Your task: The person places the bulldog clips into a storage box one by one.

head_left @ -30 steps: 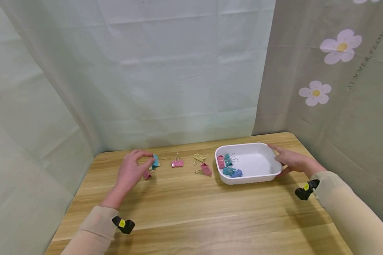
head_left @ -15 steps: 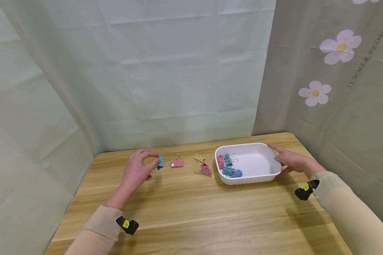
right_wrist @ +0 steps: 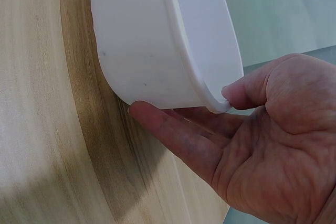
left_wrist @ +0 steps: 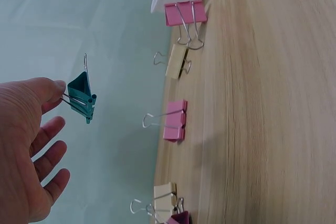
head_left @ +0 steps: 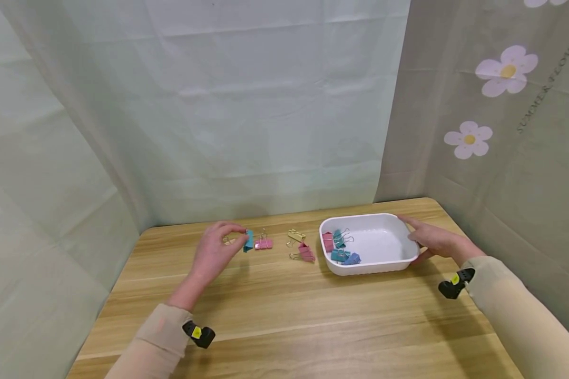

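Note:
Between thumb and forefinger my left hand point(head_left: 214, 251) pinches a teal binder clip point(left_wrist: 80, 95) by one wire handle; the clip hangs above the table, its other fingers spread free in the left wrist view. Close behind it lies a pink binder clip point(head_left: 264, 244) on the wood. My right hand point(right_wrist: 286, 140) grips the right end of a white plastic tray point(head_left: 372, 269), thumb over the rim and fingers against the outer wall. Inside the tray's left end sit a pink clip point(head_left: 328, 241), two teal clips point(head_left: 340, 255) and a blue clip point(head_left: 353, 258).
A yellow binder clip point(head_left: 296, 236) and another pink one point(head_left: 306, 252) lie just left of the tray. Farther left are a cream clip point(left_wrist: 165, 198) and a dark pink clip point(left_wrist: 179, 217). Curtains point(head_left: 265, 116) stand around the wooden table point(head_left: 313, 326).
My left hand has moved right with the teal binder clip, away from the clips at the left and toward the middle pink one. The right hand and tray have stayed put.

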`<action>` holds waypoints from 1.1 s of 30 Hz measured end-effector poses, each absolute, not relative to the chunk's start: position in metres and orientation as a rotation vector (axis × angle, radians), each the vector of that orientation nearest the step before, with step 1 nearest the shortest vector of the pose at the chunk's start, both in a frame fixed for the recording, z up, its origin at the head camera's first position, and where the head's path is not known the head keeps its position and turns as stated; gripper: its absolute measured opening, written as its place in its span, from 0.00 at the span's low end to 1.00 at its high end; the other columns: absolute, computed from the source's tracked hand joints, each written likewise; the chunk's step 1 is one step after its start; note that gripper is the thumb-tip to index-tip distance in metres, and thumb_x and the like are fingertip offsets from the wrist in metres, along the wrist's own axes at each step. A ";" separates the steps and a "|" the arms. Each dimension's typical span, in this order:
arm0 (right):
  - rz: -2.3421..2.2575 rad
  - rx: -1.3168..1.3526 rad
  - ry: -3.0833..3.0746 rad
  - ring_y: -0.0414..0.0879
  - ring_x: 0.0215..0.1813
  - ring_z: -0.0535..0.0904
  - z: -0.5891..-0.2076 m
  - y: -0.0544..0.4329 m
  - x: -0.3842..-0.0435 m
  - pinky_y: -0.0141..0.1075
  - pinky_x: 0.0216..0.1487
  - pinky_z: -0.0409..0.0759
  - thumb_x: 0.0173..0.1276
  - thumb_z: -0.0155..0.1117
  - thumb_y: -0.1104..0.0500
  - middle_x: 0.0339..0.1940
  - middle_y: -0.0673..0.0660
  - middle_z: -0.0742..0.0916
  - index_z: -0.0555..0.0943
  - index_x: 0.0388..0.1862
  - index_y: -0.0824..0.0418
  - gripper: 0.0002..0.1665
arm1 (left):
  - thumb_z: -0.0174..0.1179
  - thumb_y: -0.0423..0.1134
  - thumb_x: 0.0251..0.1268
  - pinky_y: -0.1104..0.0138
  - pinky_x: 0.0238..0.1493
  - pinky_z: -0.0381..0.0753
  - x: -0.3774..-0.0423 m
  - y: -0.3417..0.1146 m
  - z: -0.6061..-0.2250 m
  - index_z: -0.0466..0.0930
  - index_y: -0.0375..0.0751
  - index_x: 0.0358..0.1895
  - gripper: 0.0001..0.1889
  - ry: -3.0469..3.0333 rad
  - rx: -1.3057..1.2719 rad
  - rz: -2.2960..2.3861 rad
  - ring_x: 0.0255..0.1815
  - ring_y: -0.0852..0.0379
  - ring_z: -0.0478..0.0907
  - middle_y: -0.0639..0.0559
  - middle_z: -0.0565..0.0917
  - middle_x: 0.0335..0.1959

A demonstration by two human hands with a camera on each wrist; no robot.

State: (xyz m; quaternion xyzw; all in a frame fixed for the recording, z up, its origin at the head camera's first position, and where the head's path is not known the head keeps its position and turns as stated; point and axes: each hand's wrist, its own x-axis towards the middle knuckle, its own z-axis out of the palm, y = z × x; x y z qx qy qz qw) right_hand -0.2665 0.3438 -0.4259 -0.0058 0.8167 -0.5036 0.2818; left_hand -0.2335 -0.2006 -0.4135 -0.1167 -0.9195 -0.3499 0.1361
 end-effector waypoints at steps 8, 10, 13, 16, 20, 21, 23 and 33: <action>-1.344 -0.019 2.188 0.71 0.63 0.70 -0.426 0.344 -0.266 0.57 0.50 0.85 0.80 0.39 0.67 0.79 0.76 0.46 0.32 0.85 0.53 0.44 | 0.67 0.51 0.69 0.44 0.64 0.71 -0.235 -0.190 -0.415 0.89 0.48 0.48 0.13 -2.657 -0.349 -1.012 0.64 0.44 0.72 0.51 0.83 0.57; -1.343 -0.021 2.186 0.72 0.64 0.69 -0.426 0.344 -0.266 0.57 0.50 0.85 0.81 0.39 0.66 0.79 0.77 0.45 0.31 0.85 0.52 0.43 | 0.67 0.51 0.69 0.44 0.65 0.71 -0.235 -0.189 -0.415 0.89 0.48 0.48 0.13 -2.657 -0.352 -1.004 0.65 0.44 0.72 0.51 0.83 0.57; -1.341 -0.028 2.187 0.73 0.66 0.68 -0.426 0.345 -0.266 0.57 0.50 0.85 0.82 0.39 0.66 0.79 0.77 0.45 0.31 0.85 0.52 0.43 | 0.68 0.50 0.69 0.44 0.66 0.70 -0.235 -0.187 -0.413 0.89 0.48 0.48 0.13 -2.654 -0.364 -0.999 0.66 0.44 0.72 0.51 0.83 0.57; -1.339 -0.032 2.190 0.73 0.65 0.68 -0.426 0.345 -0.267 0.56 0.50 0.85 0.82 0.39 0.65 0.78 0.77 0.46 0.31 0.85 0.52 0.43 | 0.68 0.49 0.69 0.44 0.66 0.70 -0.235 -0.184 -0.411 0.89 0.47 0.49 0.13 -2.651 -0.379 -0.994 0.65 0.43 0.72 0.50 0.83 0.56; -1.333 -0.037 2.201 0.70 0.62 0.72 -0.426 0.344 -0.267 0.56 0.49 0.85 0.80 0.40 0.66 0.78 0.76 0.46 0.31 0.85 0.53 0.44 | 0.68 0.49 0.69 0.45 0.64 0.72 -0.234 -0.179 -0.409 0.89 0.47 0.49 0.13 -2.652 -0.391 -0.990 0.65 0.43 0.72 0.50 0.84 0.55; -1.333 -0.040 2.204 0.68 0.60 0.73 -0.426 0.344 -0.266 0.56 0.49 0.85 0.79 0.40 0.67 0.78 0.76 0.46 0.31 0.85 0.54 0.45 | 0.68 0.49 0.68 0.45 0.64 0.72 -0.234 -0.178 -0.408 0.90 0.47 0.49 0.13 -2.653 -0.391 -0.989 0.64 0.43 0.72 0.50 0.84 0.55; -1.332 -0.045 2.208 0.66 0.59 0.75 -0.426 0.344 -0.266 0.56 0.49 0.86 0.79 0.40 0.67 0.78 0.76 0.47 0.32 0.85 0.54 0.45 | 0.68 0.49 0.68 0.45 0.64 0.72 -0.234 -0.175 -0.407 0.90 0.48 0.49 0.13 -2.656 -0.390 -0.999 0.65 0.43 0.72 0.51 0.84 0.55; -1.351 -0.039 2.194 0.64 0.59 0.74 -0.424 0.342 -0.264 0.56 0.49 0.85 0.78 0.39 0.68 0.77 0.75 0.51 0.33 0.85 0.55 0.45 | 0.68 0.52 0.68 0.45 0.62 0.73 -0.236 -0.163 -0.407 0.89 0.54 0.49 0.12 -2.660 -0.393 -1.039 0.64 0.47 0.72 0.57 0.82 0.55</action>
